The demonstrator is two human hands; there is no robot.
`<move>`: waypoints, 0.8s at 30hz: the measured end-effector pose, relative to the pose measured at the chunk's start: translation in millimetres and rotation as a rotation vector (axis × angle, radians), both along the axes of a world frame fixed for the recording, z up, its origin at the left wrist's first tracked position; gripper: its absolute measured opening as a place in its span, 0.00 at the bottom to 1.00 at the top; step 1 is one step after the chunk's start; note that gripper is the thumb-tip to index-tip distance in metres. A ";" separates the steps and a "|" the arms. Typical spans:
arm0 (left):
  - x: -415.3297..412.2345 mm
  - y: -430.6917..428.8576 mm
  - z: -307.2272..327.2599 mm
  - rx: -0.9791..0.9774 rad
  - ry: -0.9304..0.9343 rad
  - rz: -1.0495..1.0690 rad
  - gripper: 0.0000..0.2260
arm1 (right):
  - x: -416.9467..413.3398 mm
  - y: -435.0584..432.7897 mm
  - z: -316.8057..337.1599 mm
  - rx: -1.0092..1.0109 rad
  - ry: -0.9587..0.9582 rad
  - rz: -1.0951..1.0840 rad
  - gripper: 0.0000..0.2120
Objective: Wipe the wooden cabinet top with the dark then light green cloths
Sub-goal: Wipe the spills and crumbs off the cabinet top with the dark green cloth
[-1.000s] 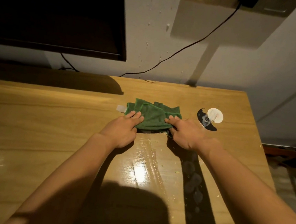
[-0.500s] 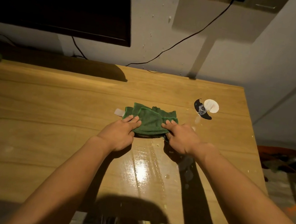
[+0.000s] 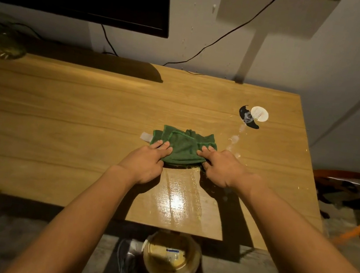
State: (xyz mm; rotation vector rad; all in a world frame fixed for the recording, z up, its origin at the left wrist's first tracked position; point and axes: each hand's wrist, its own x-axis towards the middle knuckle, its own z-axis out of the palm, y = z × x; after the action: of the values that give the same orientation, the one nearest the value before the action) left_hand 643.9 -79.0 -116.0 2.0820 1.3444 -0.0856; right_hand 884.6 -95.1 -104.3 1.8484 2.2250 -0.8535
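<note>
On the right half of the wooden cabinet top (image 3: 64,119), mid-depth: dark green cloth (image 3: 182,147), bunched flat, white tag (image 3: 146,136) sticking out of its left end.

- Left hand (image 3: 145,161) on the cloth's near-left corner, right hand (image 3: 222,169) on the near-right. Fingers (image 3: 163,146) lie stretched out flat on the fabric, pressing rather than clenched. Can't tell if either thumb is hooked under the edge.
- Key geometry: the cloth sits just beyond the fingertips, on the far side from the person. Its long axis runs left-right, square to both forearms. One hand per end, neither nearer.
- A wet glossy strip (image 3: 179,197) runs from the cloth's near edge straight to the cabinet's front edge, between the wrists. Small crumbs sit along it.
- A round bowl (image 3: 170,257) stands on the floor right under where that strip ends.

My read: dark-cloth pass underway, and a straight pull toward the body would sweep the mess into the bowl. Keep pressure even or the cloth skews.

Small white disc (image 3: 259,113) sits far right, well apart. No light green cloth in view.
</note>
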 end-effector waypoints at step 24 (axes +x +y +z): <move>-26.8 -100.6 -4.1 0.056 0.030 -0.058 0.28 | -27.0 -108.6 -4.9 0.030 0.034 -0.037 0.25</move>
State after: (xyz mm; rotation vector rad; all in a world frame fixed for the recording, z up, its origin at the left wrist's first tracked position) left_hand 617.1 -179.6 -120.1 2.1747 1.3182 -0.1049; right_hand 857.6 -203.7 -109.2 1.9084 2.2420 -0.8686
